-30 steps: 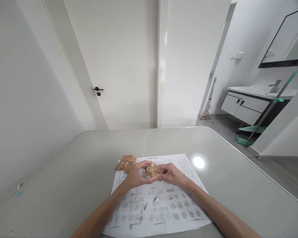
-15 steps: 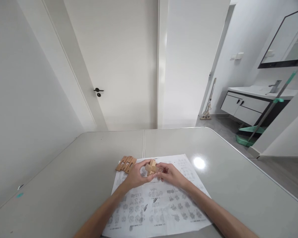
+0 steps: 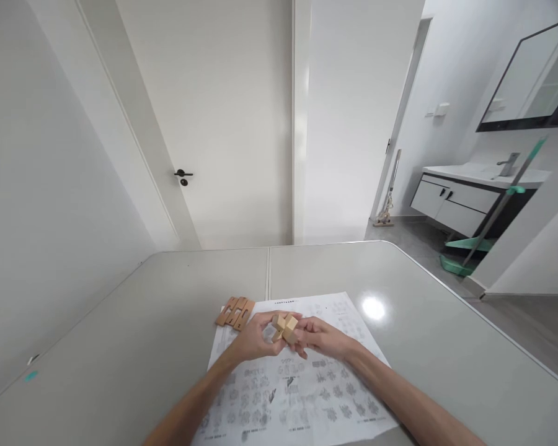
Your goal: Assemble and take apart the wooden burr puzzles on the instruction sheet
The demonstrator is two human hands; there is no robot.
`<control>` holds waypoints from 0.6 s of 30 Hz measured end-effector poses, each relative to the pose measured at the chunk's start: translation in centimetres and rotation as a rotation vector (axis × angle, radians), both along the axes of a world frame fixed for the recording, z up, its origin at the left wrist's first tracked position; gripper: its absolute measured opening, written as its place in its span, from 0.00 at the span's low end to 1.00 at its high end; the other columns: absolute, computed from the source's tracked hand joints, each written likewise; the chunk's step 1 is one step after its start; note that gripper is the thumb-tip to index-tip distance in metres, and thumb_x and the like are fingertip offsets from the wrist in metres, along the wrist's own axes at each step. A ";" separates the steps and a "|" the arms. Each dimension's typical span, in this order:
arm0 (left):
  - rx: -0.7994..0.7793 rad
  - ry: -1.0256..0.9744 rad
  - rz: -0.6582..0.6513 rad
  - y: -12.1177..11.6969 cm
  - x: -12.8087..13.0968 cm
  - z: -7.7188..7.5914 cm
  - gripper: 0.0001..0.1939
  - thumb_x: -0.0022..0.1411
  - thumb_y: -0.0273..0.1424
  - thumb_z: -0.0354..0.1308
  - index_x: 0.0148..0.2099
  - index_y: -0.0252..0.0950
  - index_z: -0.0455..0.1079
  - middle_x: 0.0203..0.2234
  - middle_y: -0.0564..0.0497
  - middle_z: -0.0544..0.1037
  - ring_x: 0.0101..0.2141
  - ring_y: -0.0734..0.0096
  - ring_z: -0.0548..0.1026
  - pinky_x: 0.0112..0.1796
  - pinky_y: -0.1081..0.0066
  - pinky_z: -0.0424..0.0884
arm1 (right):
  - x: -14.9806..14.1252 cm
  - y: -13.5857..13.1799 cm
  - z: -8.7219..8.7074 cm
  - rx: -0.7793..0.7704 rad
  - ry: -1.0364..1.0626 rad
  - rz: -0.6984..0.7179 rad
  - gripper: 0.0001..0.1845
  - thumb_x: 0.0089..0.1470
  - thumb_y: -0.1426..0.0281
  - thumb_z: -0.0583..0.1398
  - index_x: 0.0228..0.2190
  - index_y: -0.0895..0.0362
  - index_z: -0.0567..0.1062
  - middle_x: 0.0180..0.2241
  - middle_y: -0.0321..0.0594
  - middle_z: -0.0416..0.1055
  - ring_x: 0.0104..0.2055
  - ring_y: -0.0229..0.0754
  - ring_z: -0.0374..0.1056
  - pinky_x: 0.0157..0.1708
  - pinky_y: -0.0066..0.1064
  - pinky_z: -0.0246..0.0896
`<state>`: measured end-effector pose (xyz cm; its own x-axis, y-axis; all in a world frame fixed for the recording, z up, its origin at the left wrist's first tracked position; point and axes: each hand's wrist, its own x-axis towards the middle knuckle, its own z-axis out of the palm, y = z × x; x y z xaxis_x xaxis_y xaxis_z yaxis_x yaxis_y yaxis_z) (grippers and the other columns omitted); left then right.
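Note:
My left hand (image 3: 255, 337) and my right hand (image 3: 320, 337) meet over a printed sheet of diagrams (image 3: 297, 387) on a grey table (image 3: 134, 347). Between their fingertips they grip a small cluster of joined wooden puzzle pieces (image 3: 284, 327), held just above the paper. Both hands have their fingers curled round it. A row of loose notched wooden pieces (image 3: 235, 311) lies flat on the table by the sheet's far left corner, just beyond my left hand.
A white door with a black handle (image 3: 183, 176) stands behind the table. To the right, a doorway opens onto a room with a sink cabinet (image 3: 456, 204), a mirror, and a green dustpan with a broom (image 3: 460, 257) on the floor. A seam runs down the table's middle.
The wooden cluster has been turned in my fingers and lowered slightly towards me. The view has tilted a little. The loose pieces have stayed put.

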<state>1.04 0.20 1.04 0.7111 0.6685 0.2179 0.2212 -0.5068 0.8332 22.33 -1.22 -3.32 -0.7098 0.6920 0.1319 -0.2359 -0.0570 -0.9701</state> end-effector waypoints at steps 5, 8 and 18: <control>-0.098 -0.075 0.004 0.7 -0.5 -1.2 0.35 0.55 0.27 0.60 0.66 0.42 0.62 0.59 0.47 0.72 0.58 0.56 0.70 0.59 0.59 0.65 | -0.2 -0.1 0.5 0.017 0.029 -0.084 0.22 0.59 0.50 0.61 0.40 0.57 0.76 0.30 0.37 0.66 0.30 0.38 0.61 0.35 0.33 0.61; -0.121 -0.121 0.032 1.1 -0.7 -1.9 0.39 0.54 0.34 0.66 0.67 0.41 0.59 0.61 0.44 0.69 0.59 0.52 0.69 0.59 0.57 0.66 | -0.3 -0.4 1.3 0.089 -0.040 -0.248 0.23 0.60 0.50 0.60 0.42 0.56 0.75 0.27 0.35 0.65 0.30 0.39 0.60 0.38 0.34 0.59; -0.131 -0.138 0.059 0.9 -0.4 -1.3 0.34 0.54 0.40 0.70 0.61 0.44 0.68 0.57 0.46 0.74 0.57 0.53 0.70 0.58 0.59 0.65 | -0.2 0.1 -0.1 -0.022 0.043 -0.126 0.24 0.58 0.48 0.61 0.36 0.57 0.75 0.28 0.36 0.67 0.26 0.37 0.59 0.36 0.33 0.58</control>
